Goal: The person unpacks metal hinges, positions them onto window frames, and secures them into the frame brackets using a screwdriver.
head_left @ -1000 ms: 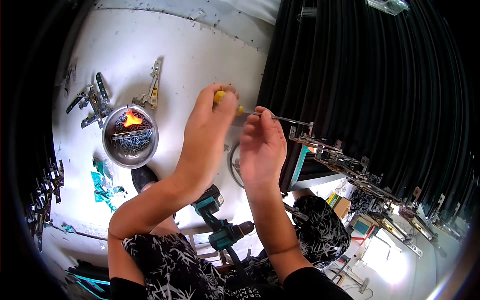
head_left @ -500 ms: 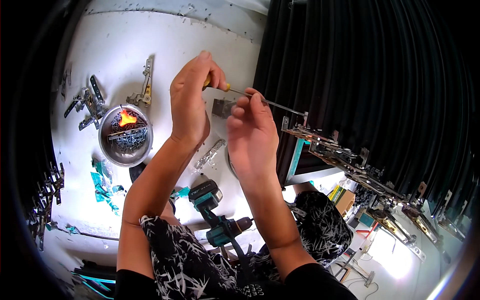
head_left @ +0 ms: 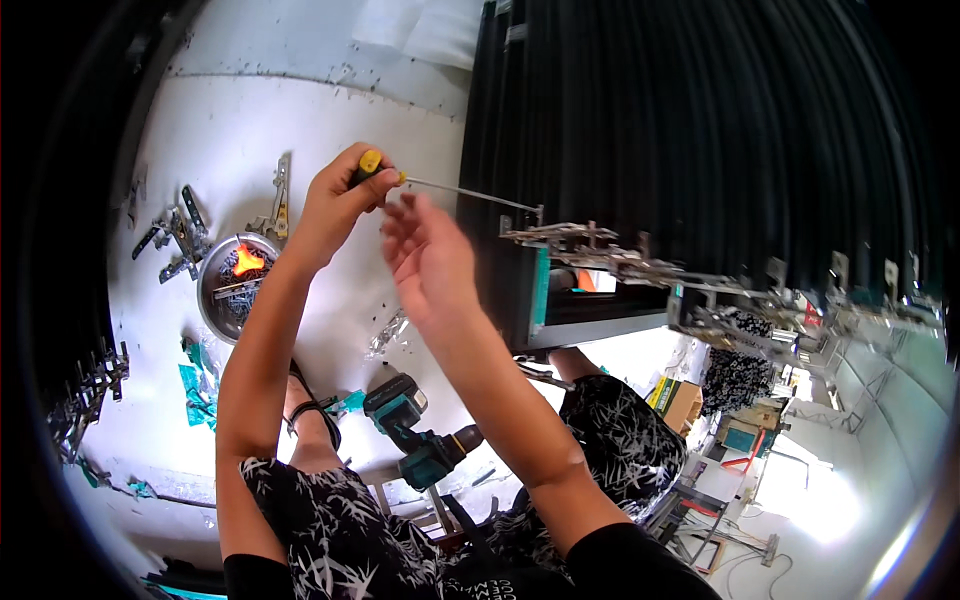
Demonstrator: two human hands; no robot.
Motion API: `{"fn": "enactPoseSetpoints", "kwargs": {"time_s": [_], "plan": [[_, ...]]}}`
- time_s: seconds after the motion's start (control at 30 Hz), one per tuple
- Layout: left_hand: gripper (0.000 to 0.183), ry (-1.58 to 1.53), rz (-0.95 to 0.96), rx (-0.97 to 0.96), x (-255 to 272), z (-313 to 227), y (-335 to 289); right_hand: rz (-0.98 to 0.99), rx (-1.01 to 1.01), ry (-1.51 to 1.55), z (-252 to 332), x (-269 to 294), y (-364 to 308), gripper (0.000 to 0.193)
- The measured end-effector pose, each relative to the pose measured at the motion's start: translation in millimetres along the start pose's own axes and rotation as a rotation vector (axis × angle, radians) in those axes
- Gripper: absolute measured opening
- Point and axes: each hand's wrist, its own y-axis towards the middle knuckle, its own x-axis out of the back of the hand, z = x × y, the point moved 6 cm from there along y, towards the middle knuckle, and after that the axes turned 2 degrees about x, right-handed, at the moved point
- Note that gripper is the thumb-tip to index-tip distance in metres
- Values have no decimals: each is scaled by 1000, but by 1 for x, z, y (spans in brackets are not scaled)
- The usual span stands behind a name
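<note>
My left hand [head_left: 338,205] is closed round the yellow and black handle of a screwdriver [head_left: 470,192]. Its long thin shaft points right, and the tip meets the end of a row of metal hinge-like brackets [head_left: 600,250]. These brackets sit on the near ends of a stack of long black bars [head_left: 650,120]. My right hand [head_left: 435,262], slightly blurred, is just below the shaft near the handle. Its fingers are apart and hold nothing; I cannot tell whether they touch the shaft.
At left a metal bowl [head_left: 205,300] holds many screws and an orange three-lobed piece [head_left: 249,260]. Loose metal brackets [head_left: 180,232] lie beside it. A cordless drill [head_left: 428,455] rests by my legs. Teal scraps [head_left: 197,390] litter the floor, and a cardboard box [head_left: 682,405] stands right.
My view has shifted, so the bars and brackets appear further left. My right hand has come off the screwdriver's shaft and opened. My left hand still grips the handle, now turned so its end shows.
</note>
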Motion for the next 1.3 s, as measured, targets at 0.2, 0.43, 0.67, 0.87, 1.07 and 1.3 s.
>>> {"fn": "enactPoseSetpoints", "kwargs": {"time_s": [0.2,0.43,0.67,0.87,1.07,1.3], "plan": [[14,12,-711,-41,140,-59,-65,136,-48,-473,-11,24,-111,25],[20,-103,-452,-86,56,-154,-195,279,311,-849,38,49,-233,32],[24,103,-128,-108,-119,-259,-297,489,1060,-1229,103,-27,-390,69],[40,542,107,-310,-227,-272,-376,487,953,-1396,109,-16,-455,87],[43,647,366,-320,-285,-243,-426,372,1131,-1253,125,62,-489,70],[25,814,316,-184,-277,-228,-440,81,1297,-1317,154,154,-506,45]]}}
